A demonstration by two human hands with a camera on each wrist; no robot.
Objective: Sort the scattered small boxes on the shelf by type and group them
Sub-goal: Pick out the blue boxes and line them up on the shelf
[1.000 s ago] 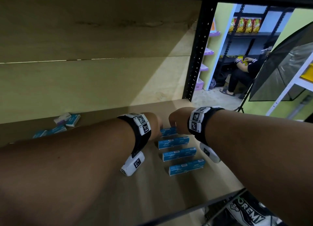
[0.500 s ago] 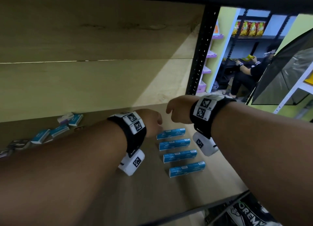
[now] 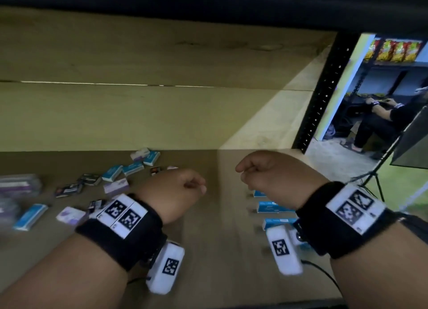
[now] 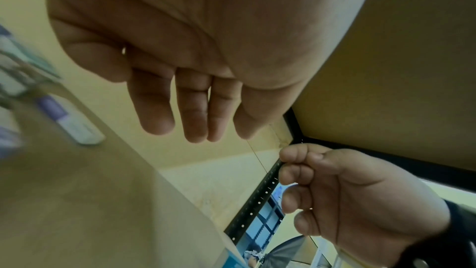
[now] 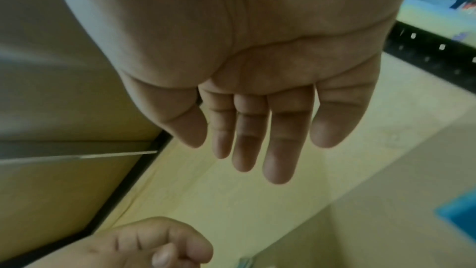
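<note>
My left hand [image 3: 178, 188] hovers over the wooden shelf [image 3: 220, 250] with loosely curled fingers [image 4: 195, 127] and holds nothing. My right hand [image 3: 261, 169] hangs beside it, also empty, its fingers [image 5: 257, 150] relaxed. Under my right wrist lies a row of blue boxes [image 3: 271, 208], partly hidden. To the left of my left hand lies a scattered pile: blue boxes [image 3: 112, 173], purple-and-white boxes [image 3: 115, 187] and small dark boxes [image 3: 68, 189].
A black perforated upright [image 3: 322, 95] closes the shelf's right end. The back panel [image 3: 139, 114] stands behind the pile. Blurred purple packs [image 3: 18, 185] lie at the far left. A seated person [image 3: 379, 123] is in the room beyond.
Both hands have lifted off the blue row and drifted left. The view has swung left, so more of the scattered pile shows.
</note>
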